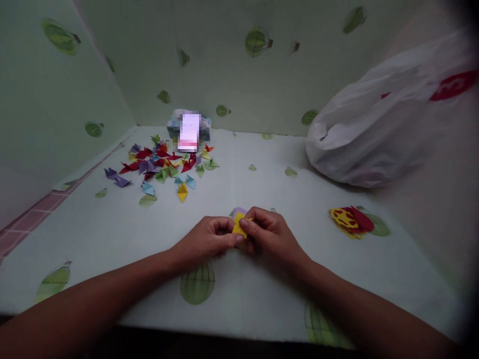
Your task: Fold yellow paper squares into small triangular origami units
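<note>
Paper [238,228], yellow, pinched in the grip of left hand [209,238] and right hand [272,230], folded birds [162,174] beyond.

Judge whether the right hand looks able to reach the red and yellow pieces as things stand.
Probably yes: nothing stands between the right hand and the red and yellow pieces, and the bag sits farther back. The hand is pinching yellow paper, though, so might need freeing first.
</note>
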`<state>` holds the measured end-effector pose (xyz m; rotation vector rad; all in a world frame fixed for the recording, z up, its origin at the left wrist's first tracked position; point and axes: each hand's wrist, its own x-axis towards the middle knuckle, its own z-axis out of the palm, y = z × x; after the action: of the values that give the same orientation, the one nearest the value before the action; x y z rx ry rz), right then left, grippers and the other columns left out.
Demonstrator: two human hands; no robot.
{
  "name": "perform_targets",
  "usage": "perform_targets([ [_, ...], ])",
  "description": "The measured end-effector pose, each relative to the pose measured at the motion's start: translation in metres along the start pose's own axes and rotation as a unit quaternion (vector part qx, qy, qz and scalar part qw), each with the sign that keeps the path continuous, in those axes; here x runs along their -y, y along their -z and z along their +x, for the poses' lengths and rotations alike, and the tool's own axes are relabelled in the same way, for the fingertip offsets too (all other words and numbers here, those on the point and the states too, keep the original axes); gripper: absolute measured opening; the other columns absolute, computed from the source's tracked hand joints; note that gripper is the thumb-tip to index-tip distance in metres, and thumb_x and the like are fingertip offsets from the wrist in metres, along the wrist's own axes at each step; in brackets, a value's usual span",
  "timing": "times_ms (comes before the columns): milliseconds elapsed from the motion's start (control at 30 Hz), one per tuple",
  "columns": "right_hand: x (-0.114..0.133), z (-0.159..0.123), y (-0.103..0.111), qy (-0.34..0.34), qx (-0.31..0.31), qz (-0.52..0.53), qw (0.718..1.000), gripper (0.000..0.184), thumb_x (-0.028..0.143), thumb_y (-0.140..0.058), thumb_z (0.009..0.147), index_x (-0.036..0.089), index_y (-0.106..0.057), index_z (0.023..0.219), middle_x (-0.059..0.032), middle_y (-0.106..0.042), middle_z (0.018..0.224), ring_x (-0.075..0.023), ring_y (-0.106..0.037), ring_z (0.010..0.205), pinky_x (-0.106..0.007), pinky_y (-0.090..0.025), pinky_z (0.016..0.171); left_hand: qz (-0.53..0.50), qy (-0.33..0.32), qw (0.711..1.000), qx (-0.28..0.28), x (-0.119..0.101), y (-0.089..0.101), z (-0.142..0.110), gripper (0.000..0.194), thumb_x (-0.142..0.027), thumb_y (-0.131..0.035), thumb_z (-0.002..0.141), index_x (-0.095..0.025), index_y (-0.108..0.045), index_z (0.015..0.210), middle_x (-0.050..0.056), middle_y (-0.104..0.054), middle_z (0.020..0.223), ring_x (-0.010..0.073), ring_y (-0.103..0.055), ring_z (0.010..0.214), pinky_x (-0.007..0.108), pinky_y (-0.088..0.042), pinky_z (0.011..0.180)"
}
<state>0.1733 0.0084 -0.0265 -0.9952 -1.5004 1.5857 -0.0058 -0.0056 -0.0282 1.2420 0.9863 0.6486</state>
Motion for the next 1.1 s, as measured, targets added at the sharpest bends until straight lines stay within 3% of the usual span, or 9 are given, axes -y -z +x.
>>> perform_targets([
  [167,-0.001,-0.004,-0.002,-0.008,-0.053,0.028,0.998,0.031,0.041,-0.063,0.087,0.019,-0.052,0.068,0.0046,-0.055,0.047,-0.0087,-0.048,0.039,-0.02,-0.036,0.04,0.011,-0.024,1.0,-0.013,0.001,0.003,0.0,0.026,-0.035,-0.065,0.083,-0.016,-0.056,0.068,-0.007,-0.044,0.052,0.007,-0.034,0.049,0.022,-0.025,0.049],
  [333,-0.003,-0.004,-0.003,-0.012,-0.064,0.062,0.996,0.032,0.042,-0.064,0.086,0.018,-0.053,0.068,0.0039,-0.057,0.047,-0.0079,-0.048,0.039,-0.019,-0.036,0.039,-0.002,-0.042,0.999,-0.023,0.001,0.004,-0.001,0.025,-0.035,-0.065,0.083,-0.016,-0.056,0.07,-0.007,-0.045,0.054,0.0072,-0.035,0.049,0.022,-0.026,0.049],
  [533,-0.002,-0.004,-0.006,0.01,-0.08,0.031,0.996,0.03,0.041,-0.064,0.086,0.018,-0.055,0.068,0.0045,-0.057,0.046,-0.0071,-0.047,0.037,-0.018,-0.037,0.038,0.004,-0.071,0.997,-0.04,-0.003,0.003,0.0,0.02,-0.035,-0.067,0.081,-0.016,-0.064,0.079,-0.001,-0.058,0.075,0.0096,-0.047,0.062,0.023,-0.036,0.057],
  [733,0.0,-0.006,-0.011,0.01,-0.059,0.028,0.998,0.03,0.039,-0.064,0.087,0.017,-0.057,0.067,0.003,-0.059,0.048,-0.0065,-0.049,0.04,-0.017,-0.035,0.039,0.029,-0.067,0.996,-0.051,-0.005,0.0,-0.001,0.03,-0.041,-0.061,0.085,-0.016,-0.057,0.071,-0.001,-0.057,0.062,0.0097,-0.044,0.054,0.023,-0.035,0.053],
  [933,-0.001,-0.005,-0.009,-0.012,-0.067,0.08,0.995,0.03,0.041,-0.066,0.085,0.017,-0.059,0.069,0.0027,-0.061,0.053,-0.0081,-0.055,0.043,-0.019,-0.042,0.043,0.047,-0.061,0.995,-0.068,-0.005,0.001,0.0,0.031,-0.043,-0.06,0.086,-0.017,-0.054,0.07,-0.006,-0.05,0.054,0.0085,-0.04,0.048,0.022,-0.031,0.049],
  [1100,-0.004,-0.003,-0.009,-0.027,-0.068,0.132,0.989,0.032,0.043,-0.069,0.082,0.017,-0.058,0.069,0.002,-0.063,0.057,-0.0083,-0.056,0.043,-0.019,-0.041,0.041,0.072,-0.073,0.992,-0.07,-0.004,0.004,0.0,0.033,-0.044,-0.058,0.088,-0.018,-0.051,0.07,-0.007,-0.046,0.052,0.0081,-0.037,0.047,0.021,-0.029,0.048],
])
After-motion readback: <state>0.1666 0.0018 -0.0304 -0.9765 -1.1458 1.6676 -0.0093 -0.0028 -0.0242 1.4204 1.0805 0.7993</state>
